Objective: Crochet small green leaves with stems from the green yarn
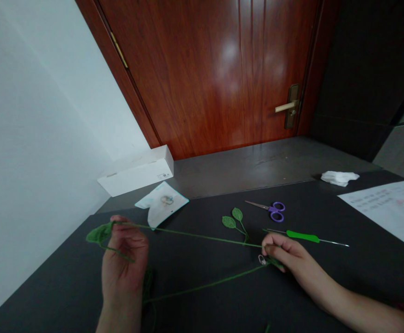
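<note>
My left hand [125, 259] is closed on a green crocheted piece [98, 233], which juts out past the fingertips on the left. From there a green yarn strand [195, 235] runs taut across to my right hand [285, 252], which pinches the yarn. A small green crocheted bit [275, 263] with a pale pink stitch marker [262, 260] hangs below the right fingers. A second strand leads from it back toward a bundle of green yarn [148, 280], partly hidden by my left wrist. Two crocheted leaves [228, 222] on stems lie beyond the strands.
Purple-handled scissors [275, 210] and a green-handled crochet hook [302, 236] lie near my right hand. A clear-and-white packet [167, 203] and a white box [139, 175] sit at back left. On the right are a printed sheet [389, 203] and a crumpled tissue [339, 178].
</note>
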Demonstrator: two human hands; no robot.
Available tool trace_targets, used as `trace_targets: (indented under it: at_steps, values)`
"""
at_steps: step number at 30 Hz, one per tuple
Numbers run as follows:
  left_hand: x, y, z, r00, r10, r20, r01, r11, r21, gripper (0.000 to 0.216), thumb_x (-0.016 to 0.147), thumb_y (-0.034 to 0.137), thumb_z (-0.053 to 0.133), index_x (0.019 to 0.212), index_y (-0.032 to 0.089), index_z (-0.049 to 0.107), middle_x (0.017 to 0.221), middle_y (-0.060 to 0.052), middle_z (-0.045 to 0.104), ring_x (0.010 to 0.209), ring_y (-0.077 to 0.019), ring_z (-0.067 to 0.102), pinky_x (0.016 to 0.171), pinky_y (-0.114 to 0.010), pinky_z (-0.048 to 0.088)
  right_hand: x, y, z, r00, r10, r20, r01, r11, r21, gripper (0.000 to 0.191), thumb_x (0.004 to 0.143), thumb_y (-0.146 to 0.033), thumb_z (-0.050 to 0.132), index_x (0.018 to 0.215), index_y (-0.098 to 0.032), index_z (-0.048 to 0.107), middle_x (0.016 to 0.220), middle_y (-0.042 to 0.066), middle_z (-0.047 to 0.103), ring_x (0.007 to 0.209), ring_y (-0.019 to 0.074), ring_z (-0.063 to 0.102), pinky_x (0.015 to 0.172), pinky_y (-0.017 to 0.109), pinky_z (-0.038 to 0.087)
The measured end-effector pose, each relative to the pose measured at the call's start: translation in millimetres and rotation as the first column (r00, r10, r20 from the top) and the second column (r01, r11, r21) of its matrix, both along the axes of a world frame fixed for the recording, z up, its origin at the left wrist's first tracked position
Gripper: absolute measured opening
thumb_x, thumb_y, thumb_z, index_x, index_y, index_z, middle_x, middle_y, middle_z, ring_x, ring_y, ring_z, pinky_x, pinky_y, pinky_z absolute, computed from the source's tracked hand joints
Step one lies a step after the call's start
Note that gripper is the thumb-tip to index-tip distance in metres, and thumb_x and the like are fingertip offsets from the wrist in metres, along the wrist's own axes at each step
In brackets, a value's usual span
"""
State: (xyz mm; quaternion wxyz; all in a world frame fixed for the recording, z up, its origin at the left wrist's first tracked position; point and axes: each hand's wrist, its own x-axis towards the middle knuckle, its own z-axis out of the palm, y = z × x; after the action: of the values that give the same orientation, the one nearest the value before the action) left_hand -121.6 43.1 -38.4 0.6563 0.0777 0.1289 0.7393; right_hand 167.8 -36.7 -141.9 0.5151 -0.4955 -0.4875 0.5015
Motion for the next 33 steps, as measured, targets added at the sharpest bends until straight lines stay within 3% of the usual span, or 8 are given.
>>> trace_targets:
  at_steps: [2,4,9,12,16,22,27,33]
  values:
    - [16.2,-5.1,-9.8,0.996,-0.091,-0.022,0.090,0.996,-0.019,0.042,0.093,0.002,0.022,0.081,0.015,0.060,0.067,0.000,0.068,0.052,-0.0014,0.063,0.048,-0.002,0.048,-0.9,-2.6,1.1,0.998,0.009,0.063,-0.013,0.998,0.065,0.012,0.072,-0.019,0.058,0.064,-0.020,0.066,0.077,0.004,0.063,0.073,0.0212,0.058,0.070,0.034,0.043]
    - [37.2,-15.3,-24.5,0.972,-0.219,-0.079,0.213,0.974,-0.080,0.040,0.088,-0.004,0.027,0.082,0.014,0.063,0.070,-0.002,0.069,0.052,-0.0032,0.063,0.047,-0.005,0.049,-1.1,-9.1,4.5,0.987,-0.028,0.160,0.000,0.985,0.174,0.021,0.068,-0.012,0.059,0.080,-0.024,0.072,0.113,0.007,0.061,0.111,0.0293,0.049,0.097,0.043,0.032]
    - [85.0,-48.1,-59.5,0.834,-0.505,-0.222,0.456,0.858,-0.238,0.015,0.080,0.002,0.058,0.076,0.011,0.070,0.071,-0.008,0.071,0.065,-0.0139,0.067,0.056,-0.019,0.054,1.9,-28.9,14.3,0.944,-0.101,0.314,-0.035,0.916,0.400,0.043,0.084,-0.015,0.046,0.120,-0.036,0.059,0.142,0.001,0.042,0.133,0.0280,0.029,0.108,0.052,0.019]
    - [99.5,-57.5,-67.8,0.673,-0.601,-0.431,0.565,0.794,-0.226,0.005,0.073,0.017,0.073,0.069,0.015,0.071,0.072,-0.003,0.067,0.066,-0.0103,0.060,0.058,-0.017,0.048,0.6,-33.2,17.2,0.975,0.014,0.222,-0.085,0.945,0.315,0.035,0.092,-0.023,0.043,0.119,-0.038,0.060,0.138,0.000,0.049,0.132,0.0257,0.034,0.109,0.049,0.022]
    - [106.8,-57.2,-72.8,0.594,-0.580,-0.557,0.579,0.789,-0.204,0.011,0.064,0.024,0.079,0.064,0.016,0.072,0.072,0.001,0.056,0.060,-0.0078,0.047,0.058,-0.019,0.040,-9.4,-27.6,13.9,0.984,0.174,-0.040,-0.166,0.974,0.155,0.028,0.093,-0.036,0.046,0.115,-0.035,0.063,0.119,0.004,0.065,0.116,0.0238,0.053,0.103,0.044,0.035]
    - [110.3,-58.4,-78.6,0.563,-0.563,-0.605,0.561,0.798,-0.220,0.009,0.062,0.024,0.080,0.066,0.019,0.074,0.075,0.002,0.056,0.060,-0.0070,0.043,0.061,-0.021,0.036,-20.7,-21.6,-1.4,0.906,0.297,-0.302,-0.288,0.955,0.074,0.026,0.078,-0.044,0.067,0.095,-0.025,0.071,0.074,0.001,0.068,0.058,0.0111,0.059,0.055,0.022,0.049]
    - [111.1,-59.7,-80.7,0.529,-0.634,-0.565,0.629,0.739,-0.242,0.019,0.070,0.032,0.074,0.081,0.017,0.075,0.071,-0.002,0.059,0.066,-0.0121,0.052,0.063,-0.025,0.040,-18.9,-26.4,-0.3,0.964,0.202,-0.170,-0.204,0.979,0.003,0.029,0.083,-0.045,0.061,0.075,-0.018,0.069,0.053,-0.003,0.056,0.043,0.0073,0.043,0.042,0.018,0.033]
    - [109.5,-60.2,-85.3,0.400,-0.740,-0.541,0.737,0.610,-0.290,0.057,0.065,0.054,0.071,0.102,0.011,0.070,0.087,-0.011,0.065,0.078,-0.0205,0.061,0.070,-0.034,0.046,-16.8,-29.2,7.5,0.986,0.031,0.163,-0.056,0.987,0.149,0.024,0.085,-0.033,0.057,0.068,-0.018,0.065,0.055,-0.003,0.050,0.053,0.0127,0.046,0.053,0.024,0.039]
